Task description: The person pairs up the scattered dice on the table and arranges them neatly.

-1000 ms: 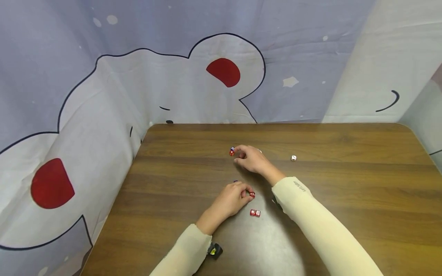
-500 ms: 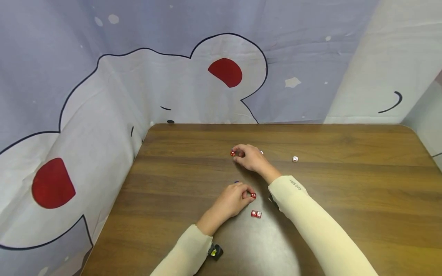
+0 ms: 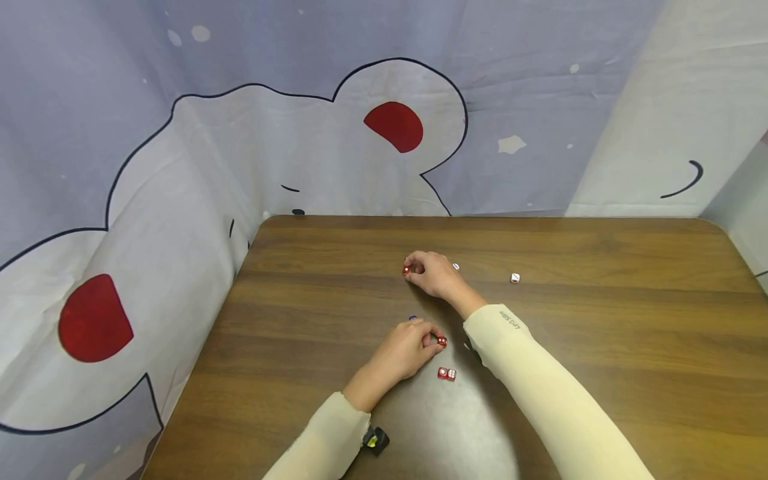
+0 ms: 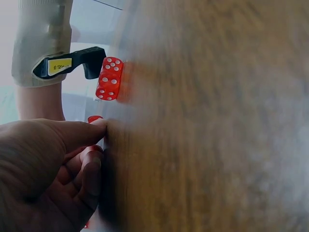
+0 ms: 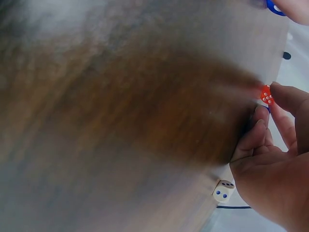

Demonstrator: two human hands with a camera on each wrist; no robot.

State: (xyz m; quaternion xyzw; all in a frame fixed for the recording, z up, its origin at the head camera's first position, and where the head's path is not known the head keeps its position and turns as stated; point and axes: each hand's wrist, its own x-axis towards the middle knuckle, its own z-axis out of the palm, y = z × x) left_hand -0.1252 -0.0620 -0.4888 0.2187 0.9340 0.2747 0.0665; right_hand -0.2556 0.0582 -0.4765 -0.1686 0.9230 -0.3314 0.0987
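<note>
My right hand point(image 3: 414, 269) reaches to the middle of the wooden table point(image 3: 600, 347) and pinches a small red die point(image 3: 407, 270) between thumb and fingers. The right wrist view shows that red die point(image 5: 266, 94) at the fingertips of the right hand point(image 5: 270, 104). Nearer to me, my left hand point(image 3: 433, 340) rests on the table with curled fingers pinching another red die point(image 3: 442, 341). In the left wrist view the left hand point(image 4: 96, 137) has that red die point(image 4: 95, 119) peeking out at its fingertips. A pair of red dice point(image 3: 447, 374) point(image 4: 109, 79) lies side by side just below the left hand.
A white die point(image 3: 515, 277) lies to the right of the right hand. A second white die point(image 3: 457, 267) point(image 5: 222, 190) sits close behind it. A small blue piece point(image 3: 412, 317) shows above the left hand. A cartoon-print cloth point(image 3: 240, 133) hangs round the back and left.
My right hand's fingers have closed in on the red die; the small blue-marked die seen on it earlier is now hidden. The left hand has stayed put.
</note>
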